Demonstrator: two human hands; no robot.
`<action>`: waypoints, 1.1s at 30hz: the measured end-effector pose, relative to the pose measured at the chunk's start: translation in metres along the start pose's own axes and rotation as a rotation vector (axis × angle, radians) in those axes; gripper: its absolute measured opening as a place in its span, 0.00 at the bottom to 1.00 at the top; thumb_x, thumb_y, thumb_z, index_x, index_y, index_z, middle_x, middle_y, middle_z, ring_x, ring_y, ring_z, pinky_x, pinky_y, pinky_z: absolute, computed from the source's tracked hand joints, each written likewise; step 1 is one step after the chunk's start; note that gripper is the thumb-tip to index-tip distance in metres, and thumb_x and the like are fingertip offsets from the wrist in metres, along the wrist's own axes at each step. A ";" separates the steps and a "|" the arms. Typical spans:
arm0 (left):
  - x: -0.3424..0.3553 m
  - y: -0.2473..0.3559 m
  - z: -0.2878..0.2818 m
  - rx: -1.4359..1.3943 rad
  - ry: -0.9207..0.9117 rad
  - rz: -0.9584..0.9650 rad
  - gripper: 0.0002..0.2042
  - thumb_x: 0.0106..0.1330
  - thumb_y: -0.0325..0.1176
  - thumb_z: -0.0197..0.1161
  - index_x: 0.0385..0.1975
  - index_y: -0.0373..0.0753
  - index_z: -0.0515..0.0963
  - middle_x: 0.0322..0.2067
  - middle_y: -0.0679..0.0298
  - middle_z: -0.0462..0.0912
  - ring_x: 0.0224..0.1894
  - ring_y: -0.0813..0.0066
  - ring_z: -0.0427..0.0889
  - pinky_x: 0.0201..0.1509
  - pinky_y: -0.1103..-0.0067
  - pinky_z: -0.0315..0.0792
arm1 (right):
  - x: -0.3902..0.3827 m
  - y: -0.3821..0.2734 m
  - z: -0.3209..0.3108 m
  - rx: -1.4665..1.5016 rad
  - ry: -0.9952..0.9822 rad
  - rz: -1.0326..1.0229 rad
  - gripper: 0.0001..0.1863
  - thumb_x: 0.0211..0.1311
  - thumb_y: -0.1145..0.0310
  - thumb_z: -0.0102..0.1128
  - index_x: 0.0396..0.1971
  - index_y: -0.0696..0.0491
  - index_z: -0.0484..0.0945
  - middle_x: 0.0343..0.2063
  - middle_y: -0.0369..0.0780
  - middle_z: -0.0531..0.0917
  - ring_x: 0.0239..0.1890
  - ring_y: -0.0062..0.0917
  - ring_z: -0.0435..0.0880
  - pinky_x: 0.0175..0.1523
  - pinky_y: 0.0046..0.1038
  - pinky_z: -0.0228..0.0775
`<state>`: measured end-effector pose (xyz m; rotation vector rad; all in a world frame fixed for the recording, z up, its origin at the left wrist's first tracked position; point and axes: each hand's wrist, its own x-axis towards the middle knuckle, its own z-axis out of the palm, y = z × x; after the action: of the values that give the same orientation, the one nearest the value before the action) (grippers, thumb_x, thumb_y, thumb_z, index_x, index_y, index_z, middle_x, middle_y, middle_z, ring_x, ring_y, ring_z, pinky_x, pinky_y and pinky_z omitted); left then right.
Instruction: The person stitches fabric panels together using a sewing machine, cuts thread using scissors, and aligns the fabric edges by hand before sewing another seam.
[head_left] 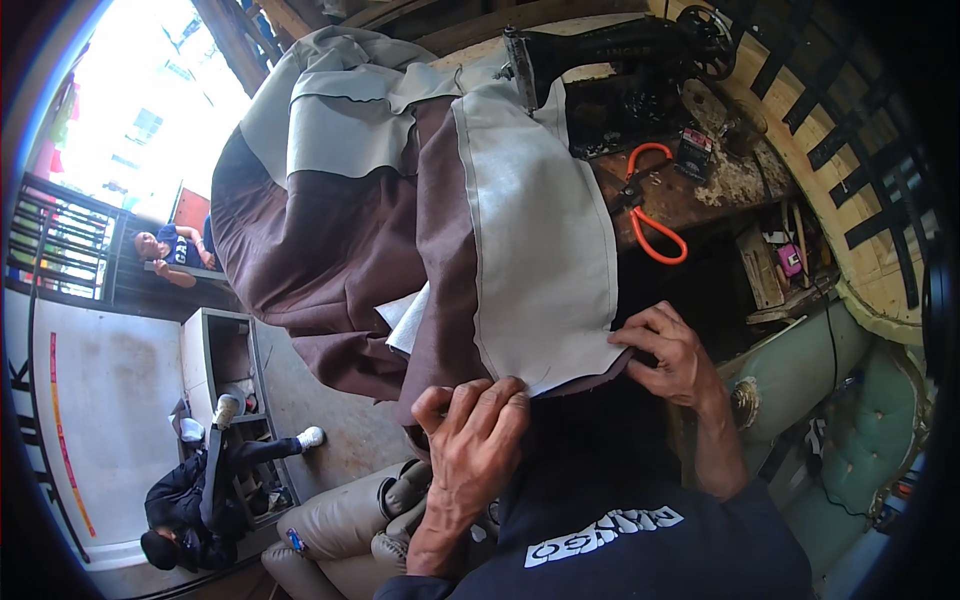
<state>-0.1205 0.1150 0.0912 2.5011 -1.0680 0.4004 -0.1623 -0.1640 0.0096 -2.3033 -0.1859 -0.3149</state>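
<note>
A large sewn piece of brown and light grey upholstery material spreads from a black sewing machine down to my lap. Its grey panel has stitching along the sides and a brown layer beneath. My left hand grips the near left corner of this panel with bent fingers. At the near right corner, my right hand pinches the grey edge together with the brown layer. The far end of the panel runs to the machine's needle end; whether the needle is down in it cannot be seen.
Orange-handled scissors and a small dark box lie on the worn machine table, right of the material. Padded green furniture stands at right, a padded grey-beige seat at lower left. Two people are off to the left.
</note>
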 end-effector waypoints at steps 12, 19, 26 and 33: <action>0.001 -0.017 -0.015 -0.146 0.279 -0.181 0.13 0.64 0.35 0.71 0.45 0.37 0.83 0.42 0.59 0.87 0.48 0.64 0.84 0.65 0.63 0.64 | 0.001 0.001 0.014 0.123 -0.110 -0.091 0.14 0.47 0.77 0.72 0.37 0.52 0.89 0.33 0.37 0.87 0.38 0.32 0.85 0.44 0.34 0.81; 0.000 -0.053 -0.025 -0.604 -0.130 -0.858 0.21 0.72 0.39 0.69 0.57 0.31 0.78 0.39 0.53 0.87 0.41 0.70 0.85 0.48 0.74 0.77 | 0.005 0.007 -0.001 0.360 -0.297 0.052 0.18 0.63 0.71 0.69 0.53 0.56 0.85 0.42 0.42 0.87 0.42 0.34 0.86 0.49 0.34 0.80; 0.056 0.015 -0.052 -1.012 0.131 -0.499 0.11 0.70 0.24 0.65 0.50 0.31 0.82 0.39 0.59 0.88 0.42 0.77 0.87 0.48 0.78 0.79 | 0.024 0.013 0.033 0.244 0.007 0.263 0.20 0.81 0.63 0.52 0.64 0.58 0.77 0.49 0.42 0.84 0.50 0.23 0.84 0.54 0.28 0.80; 0.093 0.110 0.060 -0.878 -0.428 0.345 0.20 0.65 0.28 0.64 0.58 0.34 0.77 0.42 0.54 0.80 0.52 0.54 0.79 0.58 0.62 0.72 | 0.004 0.031 0.063 0.469 0.068 0.350 0.22 0.78 0.60 0.58 0.63 0.58 0.76 0.51 0.44 0.83 0.50 0.25 0.85 0.56 0.29 0.78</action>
<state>-0.1334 -0.0402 0.1018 1.6371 -1.4346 -0.4618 -0.1409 -0.1388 -0.0519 -1.8146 0.1638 -0.1491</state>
